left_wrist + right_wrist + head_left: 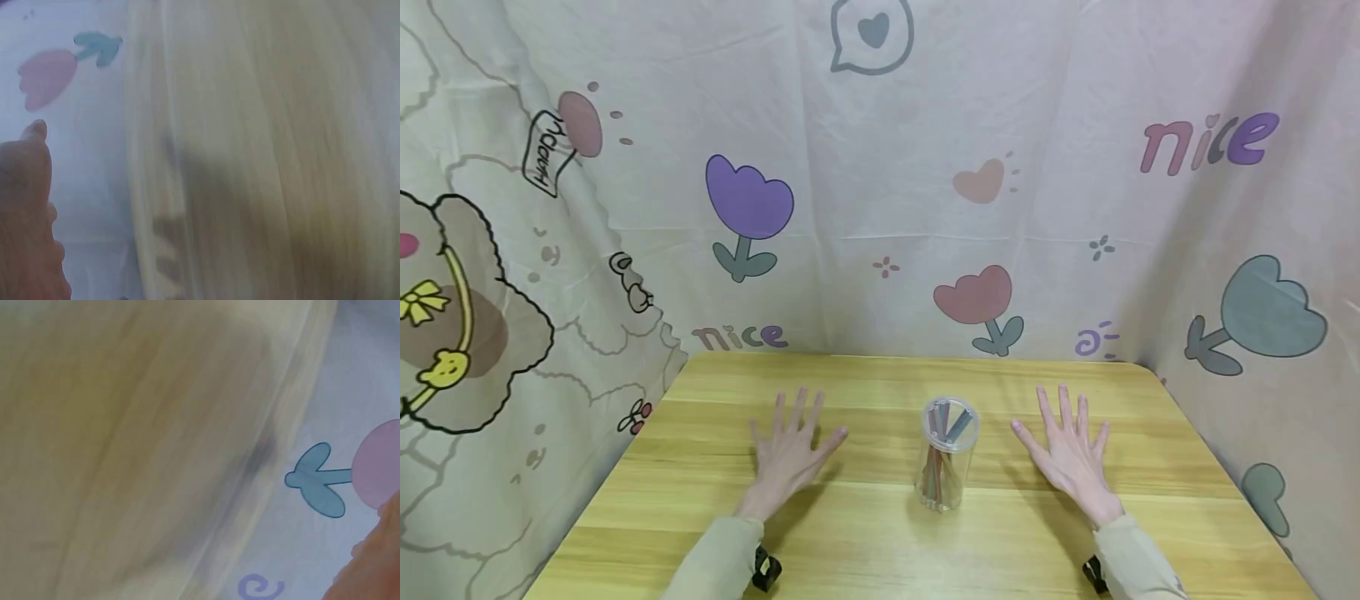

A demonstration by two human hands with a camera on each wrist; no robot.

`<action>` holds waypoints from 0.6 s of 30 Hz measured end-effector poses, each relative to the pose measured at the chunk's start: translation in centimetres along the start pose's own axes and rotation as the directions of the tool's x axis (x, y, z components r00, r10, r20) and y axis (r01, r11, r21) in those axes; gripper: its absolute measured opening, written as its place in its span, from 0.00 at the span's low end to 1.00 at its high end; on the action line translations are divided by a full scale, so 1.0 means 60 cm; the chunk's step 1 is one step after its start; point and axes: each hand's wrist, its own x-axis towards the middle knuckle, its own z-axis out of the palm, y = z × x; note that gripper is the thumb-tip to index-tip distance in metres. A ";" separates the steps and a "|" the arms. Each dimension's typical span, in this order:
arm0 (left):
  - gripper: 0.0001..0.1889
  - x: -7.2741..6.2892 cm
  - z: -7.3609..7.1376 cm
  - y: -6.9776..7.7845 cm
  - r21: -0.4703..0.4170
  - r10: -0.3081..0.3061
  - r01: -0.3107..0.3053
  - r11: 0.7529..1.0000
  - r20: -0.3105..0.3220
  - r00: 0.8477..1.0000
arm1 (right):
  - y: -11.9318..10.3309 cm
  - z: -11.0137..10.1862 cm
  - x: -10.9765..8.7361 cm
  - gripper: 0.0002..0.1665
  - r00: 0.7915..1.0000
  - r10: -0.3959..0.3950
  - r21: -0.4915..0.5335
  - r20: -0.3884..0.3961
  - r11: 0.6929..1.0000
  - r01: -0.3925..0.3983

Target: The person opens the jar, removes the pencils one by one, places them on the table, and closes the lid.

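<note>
A clear plastic jar (955,475) with a round lid stands upright on the wooden table, slim coloured sticks (936,479) inside it; whether they are pens or something else is too small to tell. To its left is my left hand (786,458), palm down with fingers spread, holding nothing. On the jar's other side my right hand (1070,454) is spread the same way and holds nothing. Neither hand touches the jar. Both wrist views show only part of each hand, the left hand (25,212) and the right hand (372,562), above the table with shadows below.
The light wooden table (850,550) reaches back to a pale printed curtain (865,167) with flowers and lettering. More of that cloth hangs at the left and right sides. A black strap (766,569) shows at the left sleeve, another black piece (1095,575) at the right.
</note>
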 end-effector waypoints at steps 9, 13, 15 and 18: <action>0.45 -0.029 -0.016 0.064 -0.137 0.177 -0.174 0.975 0.016 0.984 | -0.019 -0.011 -0.011 0.48 0.999 -0.040 0.112 0.017 0.993 0.038; 0.47 -0.037 -0.018 0.093 -0.245 0.277 -0.267 0.932 0.006 0.961 | -0.022 -0.017 -0.009 0.46 0.997 -0.073 0.178 0.011 0.982 0.070; 0.48 -0.039 -0.016 0.105 -0.328 0.315 -0.297 0.897 0.003 0.949 | -0.021 -0.020 -0.007 0.44 0.995 -0.095 0.222 -0.009 0.970 0.095; 0.49 -0.039 -0.010 0.121 -0.477 0.337 -0.293 0.828 0.007 0.941 | -0.023 -0.023 -0.006 0.39 0.992 -0.124 0.333 -0.036 0.934 0.129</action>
